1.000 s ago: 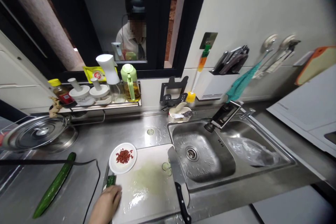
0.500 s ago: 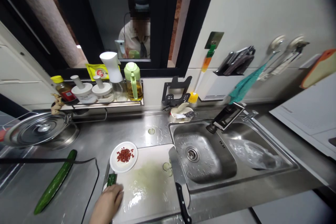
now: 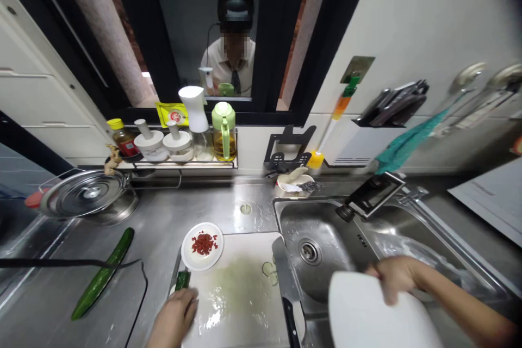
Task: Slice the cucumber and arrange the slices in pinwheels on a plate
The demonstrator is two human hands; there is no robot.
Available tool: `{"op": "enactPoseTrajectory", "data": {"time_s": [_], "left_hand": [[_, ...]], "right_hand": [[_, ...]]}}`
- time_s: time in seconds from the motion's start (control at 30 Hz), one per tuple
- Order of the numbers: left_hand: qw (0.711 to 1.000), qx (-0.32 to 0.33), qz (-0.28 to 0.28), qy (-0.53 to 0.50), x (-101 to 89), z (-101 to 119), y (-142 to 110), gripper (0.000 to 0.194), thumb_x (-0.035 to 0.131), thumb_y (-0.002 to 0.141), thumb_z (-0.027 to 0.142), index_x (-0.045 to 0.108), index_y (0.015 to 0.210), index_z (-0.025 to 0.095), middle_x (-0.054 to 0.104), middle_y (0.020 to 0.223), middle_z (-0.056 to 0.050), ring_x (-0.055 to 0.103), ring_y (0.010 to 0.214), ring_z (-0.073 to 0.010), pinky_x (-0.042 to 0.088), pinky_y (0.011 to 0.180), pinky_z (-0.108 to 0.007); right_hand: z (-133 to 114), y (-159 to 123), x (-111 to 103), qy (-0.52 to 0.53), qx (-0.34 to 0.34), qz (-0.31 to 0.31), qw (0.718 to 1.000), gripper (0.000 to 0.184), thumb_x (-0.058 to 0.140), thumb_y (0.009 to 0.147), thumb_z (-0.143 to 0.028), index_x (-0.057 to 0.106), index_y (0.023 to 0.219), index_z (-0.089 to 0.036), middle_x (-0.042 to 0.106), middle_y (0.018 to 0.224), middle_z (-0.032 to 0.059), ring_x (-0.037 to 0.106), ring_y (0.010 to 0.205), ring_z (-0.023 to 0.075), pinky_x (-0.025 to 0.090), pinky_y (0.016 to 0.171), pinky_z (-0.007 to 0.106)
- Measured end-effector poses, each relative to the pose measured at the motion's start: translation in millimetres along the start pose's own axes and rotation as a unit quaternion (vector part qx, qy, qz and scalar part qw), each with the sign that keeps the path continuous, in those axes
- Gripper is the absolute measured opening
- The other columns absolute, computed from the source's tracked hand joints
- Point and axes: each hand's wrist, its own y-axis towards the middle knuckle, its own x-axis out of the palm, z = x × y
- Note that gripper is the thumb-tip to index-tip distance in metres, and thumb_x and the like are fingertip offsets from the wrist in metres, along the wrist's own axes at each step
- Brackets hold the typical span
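I'm seeing the dish (image 3: 373, 310) tilting over the sink's front edge, the right hand (image 3: 393, 277) gripping its rim with the thumb on top; that forearm is reaching in from the lower right, and the hand is blurring. The left hand (image 3: 173, 315) is curling over the near end of the cucumber piece (image 3: 182, 281), its fingers closing around it at the left edge of the board (image 3: 236, 329). Around these, the plate (image 3: 188, 260) of red bits (image 3: 205, 243) is sitting on the board's far left corner, the knife (image 3: 286, 277) is lying along the right edge, and thin slices (image 3: 268, 268) are resting beside its blade. The whole cucumber (image 3: 98, 283) is lying on the steel counter (image 3: 159, 217) to the left. The faucet (image 3: 371, 196) is leaning over the sink (image 3: 291, 228), and bottles are lining a shelf under the dark window (image 3: 179, 5). Compared with half a second ago, the right hand and dish are newly appearing, while the left hand is keeping its place on the piece.
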Motion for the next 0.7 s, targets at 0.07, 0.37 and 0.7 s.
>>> {"op": "enactPoseTrajectory", "data": {"time_s": [0.07, 0.37, 0.7], "left_hand": [[1.000, -0.004, 0.010, -0.009, 1.7, 0.9, 0.4, 0.026, 0.040, 0.088, 0.030, 0.063, 0.096, 0.020, 0.067, 0.095, -0.007, 0.060, 0.092, -0.0177, 0.042, 0.086, -0.027], [0.998, -0.011, 0.026, -0.049, 5.5, -1.5, 4.6, 0.026, 0.043, 0.086, 0.034, 0.066, 0.086, 0.022, 0.067, 0.089, -0.006, 0.061, 0.088, -0.0167, 0.046, 0.081, -0.024], [0.997, -0.004, 0.046, -0.060, 14.2, -10.9, 6.3, 0.025, 0.045, 0.085, 0.037, 0.067, 0.086, 0.024, 0.068, 0.086, -0.006, 0.062, 0.084, -0.0170, 0.048, 0.080, -0.023]], "right_hand": [[-24.4, 17.3, 21.9, -0.014, 0.034, -0.094, 0.995, 0.015, 0.073, 0.061, -0.004, 0.065, 0.072, -0.011, 0.068, 0.067, 0.0099, 0.064, 0.052, 0.0175, 0.050, 0.050, 0.028], [-65.0, 120.2, 190.8, 0.129, -0.065, -0.178, 0.973, 0.048, 0.070, 0.061, -0.009, 0.060, 0.107, -0.017, 0.070, 0.098, 0.0112, 0.067, 0.083, 0.0235, 0.050, 0.082, 0.042], [-71.2, 165.3, 234.3, 0.142, -0.031, -0.161, 0.976, 0.023, 0.055, 0.088, -0.029, 0.057, 0.106, -0.015, 0.064, 0.096, 0.0030, 0.063, 0.077, 0.0137, 0.053, 0.071, 0.034]]}}
